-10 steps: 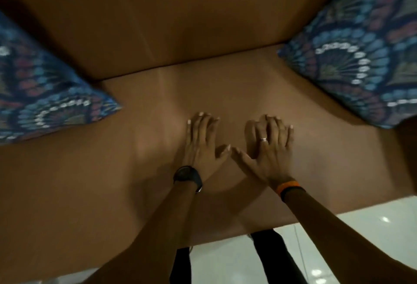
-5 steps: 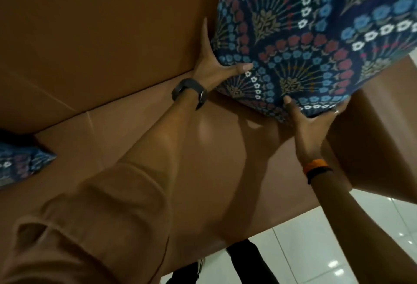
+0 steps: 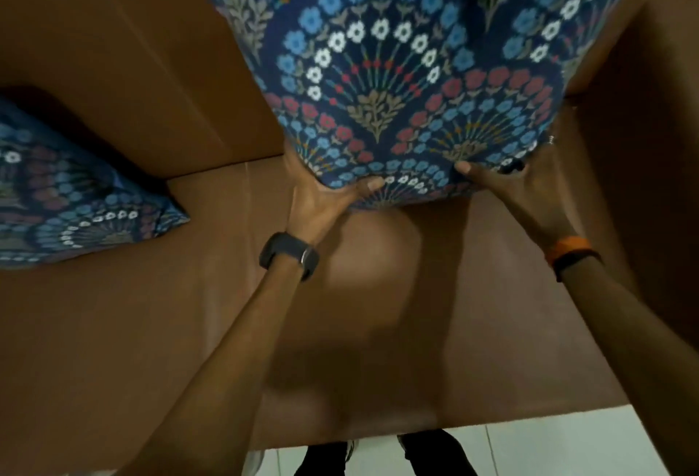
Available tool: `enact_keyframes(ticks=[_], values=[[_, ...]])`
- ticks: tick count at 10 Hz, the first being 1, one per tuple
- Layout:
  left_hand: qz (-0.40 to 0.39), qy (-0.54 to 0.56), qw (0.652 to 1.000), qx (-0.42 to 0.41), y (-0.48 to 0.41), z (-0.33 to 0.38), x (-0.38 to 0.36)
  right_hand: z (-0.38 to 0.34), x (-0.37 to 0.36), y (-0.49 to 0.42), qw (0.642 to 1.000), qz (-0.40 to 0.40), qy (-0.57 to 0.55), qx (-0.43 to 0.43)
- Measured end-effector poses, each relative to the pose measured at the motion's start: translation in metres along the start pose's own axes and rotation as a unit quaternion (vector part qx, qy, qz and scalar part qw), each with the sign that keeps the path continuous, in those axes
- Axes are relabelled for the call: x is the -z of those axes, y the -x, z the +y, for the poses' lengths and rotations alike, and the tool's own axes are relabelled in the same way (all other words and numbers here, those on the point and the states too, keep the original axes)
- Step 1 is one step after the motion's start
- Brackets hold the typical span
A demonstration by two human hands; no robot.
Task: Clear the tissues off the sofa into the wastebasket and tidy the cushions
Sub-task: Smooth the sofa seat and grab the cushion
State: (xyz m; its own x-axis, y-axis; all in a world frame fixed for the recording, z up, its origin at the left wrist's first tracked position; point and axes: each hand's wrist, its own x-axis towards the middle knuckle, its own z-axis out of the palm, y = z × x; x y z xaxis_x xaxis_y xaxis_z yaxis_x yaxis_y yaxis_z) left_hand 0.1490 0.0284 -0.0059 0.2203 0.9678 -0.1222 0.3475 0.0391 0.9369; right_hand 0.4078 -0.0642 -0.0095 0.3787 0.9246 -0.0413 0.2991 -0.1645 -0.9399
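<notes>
Brown sofa (image 3: 113, 324) — one patterned cushion (image 3: 72, 207) lying on its seat.

The sofa (image 3: 378, 305) has smooth brown leather-like upholstery with a soft sheen. The raised cushion (image 3: 397, 78) is matt woven cloth, floral-printed. Below the sofa's front edge, the floor (image 3: 548, 445) is glossy white tile.

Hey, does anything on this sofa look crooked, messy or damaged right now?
Only the second cushion at the left: it lies slumped and tilted in the corner of the sofa rather than propped up. The large cushion is gripped by the left hand and right hand. No tissues or damage show.
</notes>
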Motion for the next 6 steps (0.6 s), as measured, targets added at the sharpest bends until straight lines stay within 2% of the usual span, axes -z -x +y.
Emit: enact_keyframes(ticks=[1, 4, 5, 6], values=[[-0.027, 0.018, 0.999, 0.027, -0.017, -0.009, 0.004, 0.006, -0.012, -0.018, 1.000, -0.018, 0.002, -0.014], [-0.027, 0.052, 0.996, 0.064, -0.016, -0.024, -0.001, 0.022, -0.023, -0.007, 0.998, 0.010, 0.013, -0.061], [-0.028, 0.034, 0.995, 0.084, -0.007, -0.020, 0.002, 0.000, -0.032, 0.007, 0.996, 0.039, 0.026, -0.075], [0.015, -0.045, 0.998, 0.050, 0.013, -0.008, 0.017, -0.047, -0.040, 0.061, 0.985, 0.102, 0.053, -0.129]])
